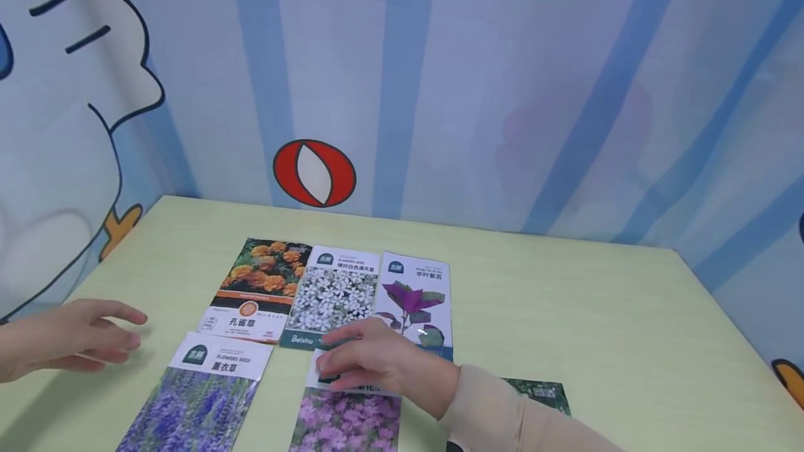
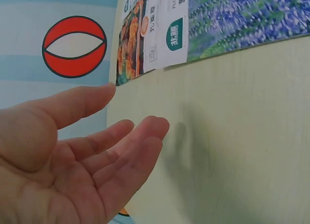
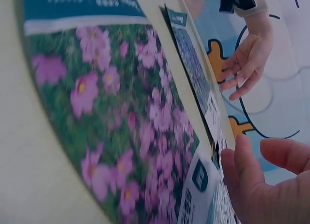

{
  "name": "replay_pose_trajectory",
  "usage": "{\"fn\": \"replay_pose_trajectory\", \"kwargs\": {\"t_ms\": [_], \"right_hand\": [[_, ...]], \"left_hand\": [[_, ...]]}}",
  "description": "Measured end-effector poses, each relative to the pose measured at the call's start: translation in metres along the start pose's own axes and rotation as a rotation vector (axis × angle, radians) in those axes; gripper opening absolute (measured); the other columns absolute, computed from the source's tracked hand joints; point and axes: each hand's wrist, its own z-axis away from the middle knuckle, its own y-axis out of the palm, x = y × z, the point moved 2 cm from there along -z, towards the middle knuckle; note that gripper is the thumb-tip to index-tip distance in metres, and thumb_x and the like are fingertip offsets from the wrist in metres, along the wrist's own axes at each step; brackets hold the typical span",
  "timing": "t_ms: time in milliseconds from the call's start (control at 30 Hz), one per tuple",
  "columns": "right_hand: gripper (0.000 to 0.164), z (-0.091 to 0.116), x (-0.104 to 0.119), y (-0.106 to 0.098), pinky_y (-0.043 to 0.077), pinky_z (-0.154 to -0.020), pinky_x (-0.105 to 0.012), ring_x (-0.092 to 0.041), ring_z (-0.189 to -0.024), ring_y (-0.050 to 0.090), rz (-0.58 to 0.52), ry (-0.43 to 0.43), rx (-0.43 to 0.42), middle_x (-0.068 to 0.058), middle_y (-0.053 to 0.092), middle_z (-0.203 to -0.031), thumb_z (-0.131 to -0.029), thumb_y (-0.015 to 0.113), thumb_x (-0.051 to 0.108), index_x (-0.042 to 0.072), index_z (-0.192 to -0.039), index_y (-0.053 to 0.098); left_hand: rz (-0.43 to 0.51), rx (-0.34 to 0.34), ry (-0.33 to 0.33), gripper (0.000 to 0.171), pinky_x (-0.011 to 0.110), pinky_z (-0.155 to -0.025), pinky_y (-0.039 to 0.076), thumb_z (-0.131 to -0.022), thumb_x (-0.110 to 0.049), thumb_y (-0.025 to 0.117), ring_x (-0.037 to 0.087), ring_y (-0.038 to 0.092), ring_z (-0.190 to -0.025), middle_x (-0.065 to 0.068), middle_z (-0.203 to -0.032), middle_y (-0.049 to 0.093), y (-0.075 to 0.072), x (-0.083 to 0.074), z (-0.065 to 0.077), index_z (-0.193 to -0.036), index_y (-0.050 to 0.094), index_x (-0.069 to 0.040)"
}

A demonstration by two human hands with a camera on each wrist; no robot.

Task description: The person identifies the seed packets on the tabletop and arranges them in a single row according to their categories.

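On your smooth, pale-yellow table (image 1: 597, 312), the pink-flower packet (image 1: 345, 424) lies near, right of the violet-flower packet (image 1: 201, 403): a flat, thin printed rectangle with a white header. Your right hand (image 1: 386, 361) is over the pink one's far end, fingers loosely bent, thumb apart, gripping nothing; contact is unclear. Your left hand (image 1: 82, 337), at left, is spread loosely and empty. Farther lie the orange-flower packet (image 1: 260, 288), white-flower packet (image 1: 333, 295) and purple-leaf packet (image 1: 411, 291).

High head view forward-down over table (image 1: 597, 312), close wrist views across it, lavender packet (image 1: 195, 403) in all three
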Motion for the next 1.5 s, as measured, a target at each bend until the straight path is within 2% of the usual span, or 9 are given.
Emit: {"fn": "replay_pose_trajectory", "kwargs": {"t_ms": [133,333,533,867,1100,1333,1500], "right_hand": [[0.035,-0.004,-0.007,0.017,0.056,-0.071,-0.036,-0.029,-0.088,0.066,-0.041,0.031,0.016,-0.025,0.066,-0.098,-0.081,0.057,-0.014,-0.006,-0.115,0.056],[0.03,-0.006,-0.015,0.033,0.053,-0.078,-0.044,-0.028,-0.082,0.067,-0.056,0.079,0.023,-0.029,0.064,-0.098,-0.081,0.054,-0.017,-0.008,-0.11,0.056],[0.033,-0.004,-0.017,0.039,0.051,-0.083,-0.045,-0.036,-0.097,0.063,-0.064,0.104,0.067,-0.03,0.063,-0.101,-0.084,0.05,-0.016,-0.013,-0.117,0.051],[0.037,-0.006,-0.019,0.053,0.049,-0.085,-0.05,-0.036,-0.099,0.061,-0.119,0.109,0.038,-0.03,0.063,-0.1,-0.082,0.049,-0.018,-0.015,-0.119,0.047],[0.042,-0.006,-0.019,0.058,0.045,-0.089,-0.054,-0.039,-0.108,0.056,-0.19,0.144,0.067,-0.03,0.061,-0.105,-0.087,0.047,-0.013,-0.017,-0.127,0.038],[0.04,-0.009,-0.02,0.062,0.043,-0.092,-0.054,-0.038,-0.11,0.055,-0.234,0.195,0.07,-0.029,0.061,-0.108,-0.088,0.047,-0.012,-0.016,-0.127,0.04],[0.036,-0.01,-0.02,0.064,0.043,-0.091,-0.056,-0.038,-0.109,0.056,-0.266,0.192,0.056,-0.03,0.06,-0.11,-0.087,0.048,-0.013,-0.015,-0.123,0.044]], "left_hand": [[0.017,0.019,-0.043,0.072,0.048,-0.082,0.05,-0.088,-0.036,0.063,0.031,0.061,-0.096,0.014,-0.103,0.063,0.003,0.006,-0.003,-0.124,0.035,0.019],[0.019,0.001,-0.087,0.073,0.046,-0.081,0.051,-0.087,-0.037,0.065,0.029,0.061,-0.092,0.018,-0.101,0.061,0.008,0.008,-0.006,-0.121,0.034,0.02],[0.018,0.009,-0.063,0.072,0.046,-0.082,0.05,-0.086,-0.039,0.066,0.028,0.061,-0.094,0.026,-0.11,0.054,0.017,0.004,-0.006,-0.121,0.039,0.018],[0.024,0.047,-0.068,0.06,0.04,-0.078,0.053,-0.091,-0.029,0.06,0.023,0.061,-0.091,0.018,-0.105,0.058,0.029,-0.008,-0.006,-0.121,0.039,0.018],[0.078,0.06,-0.089,0.056,0.037,-0.075,0.053,-0.091,-0.026,0.06,0.02,0.061,-0.085,0.01,-0.098,0.061,0.036,-0.008,-0.007,-0.12,0.038,0.017],[0.093,0.067,-0.083,0.054,0.035,-0.075,0.053,-0.091,-0.026,0.06,0.019,0.061,-0.085,0.008,-0.099,0.061,0.042,-0.013,-0.005,-0.121,0.039,0.015],[0.109,0.069,-0.073,0.049,0.031,-0.072,0.052,-0.092,-0.022,0.058,0.017,0.059,-0.08,0.005,-0.096,0.061,0.046,-0.017,-0.002,-0.12,0.04,0.013]]}}
